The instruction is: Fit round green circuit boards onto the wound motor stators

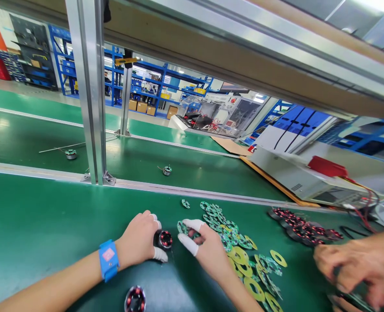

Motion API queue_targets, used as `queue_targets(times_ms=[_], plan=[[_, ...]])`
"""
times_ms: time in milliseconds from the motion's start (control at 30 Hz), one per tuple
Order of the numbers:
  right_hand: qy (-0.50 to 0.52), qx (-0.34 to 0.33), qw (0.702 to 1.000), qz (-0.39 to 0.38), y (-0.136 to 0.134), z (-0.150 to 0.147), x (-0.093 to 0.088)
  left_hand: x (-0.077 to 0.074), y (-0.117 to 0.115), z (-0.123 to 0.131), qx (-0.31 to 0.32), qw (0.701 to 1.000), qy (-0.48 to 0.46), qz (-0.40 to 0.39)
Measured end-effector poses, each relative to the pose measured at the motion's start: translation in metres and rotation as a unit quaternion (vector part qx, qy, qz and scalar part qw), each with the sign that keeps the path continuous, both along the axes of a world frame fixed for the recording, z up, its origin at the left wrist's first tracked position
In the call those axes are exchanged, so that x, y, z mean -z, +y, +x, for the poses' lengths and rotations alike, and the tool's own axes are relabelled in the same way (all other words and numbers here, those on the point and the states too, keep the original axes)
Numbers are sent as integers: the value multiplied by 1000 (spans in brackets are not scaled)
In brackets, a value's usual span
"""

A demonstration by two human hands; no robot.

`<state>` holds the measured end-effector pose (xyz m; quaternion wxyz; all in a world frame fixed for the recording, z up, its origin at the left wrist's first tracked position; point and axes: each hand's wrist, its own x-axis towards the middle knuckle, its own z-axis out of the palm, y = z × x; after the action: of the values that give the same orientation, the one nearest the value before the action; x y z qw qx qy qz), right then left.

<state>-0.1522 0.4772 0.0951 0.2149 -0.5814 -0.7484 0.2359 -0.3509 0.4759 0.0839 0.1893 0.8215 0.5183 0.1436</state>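
Note:
My left hand [142, 238], with white finger cots and a blue wrist strap [108, 260], is closed around a small black motor stator with copper windings [165, 239]. Between the white-capped thumb and finger of my right hand [205, 245] is a green ring-shaped circuit board [181, 228], held just right of the stator. Another wound stator [135, 300] rests on the green bench near the bottom edge. Beside my right hand spreads a pile of green ring boards [215, 216], mixed with yellow rings [253, 288].
A co-worker's hands [357, 268] work at the lower right, near a cluster of wound stators [304, 227]. Beyond a metal rail, a conveyor carries small stators with boards [167, 170]. An upright aluminium post [89, 95] and an overhead beam frame the bench.

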Motion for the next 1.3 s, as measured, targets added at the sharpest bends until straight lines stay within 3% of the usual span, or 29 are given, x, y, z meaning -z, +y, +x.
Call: queue_targets(times_ms=[100,200,300,367,500,733,900,1133,1300], plan=[[-145,16,989,3,0,6,-2,-6,7,-8,18,986,-106,-131],[-191,10,982,8,-2,5,-3,-5,12,-7,-3,954,-208,-216],[-100,15,995,-10,0,-2,-2,0,13,0,-43,954,-247,-162],[22,25,996,-81,3,-9,1,3,10,5,-51,961,-240,-131],[179,28,960,-212,6,-22,11,7,3,10,-56,965,-232,-110],[213,39,954,-206,2,-29,13,11,-4,16,-72,975,-199,-71],[208,47,965,-150,-4,-30,21,18,-10,22,-85,984,-157,-19],[168,38,979,-106,-12,-32,27,20,-13,27,-105,985,-140,-7],[188,32,971,-145,-8,-21,18,16,-12,22,-87,985,-149,-21]])
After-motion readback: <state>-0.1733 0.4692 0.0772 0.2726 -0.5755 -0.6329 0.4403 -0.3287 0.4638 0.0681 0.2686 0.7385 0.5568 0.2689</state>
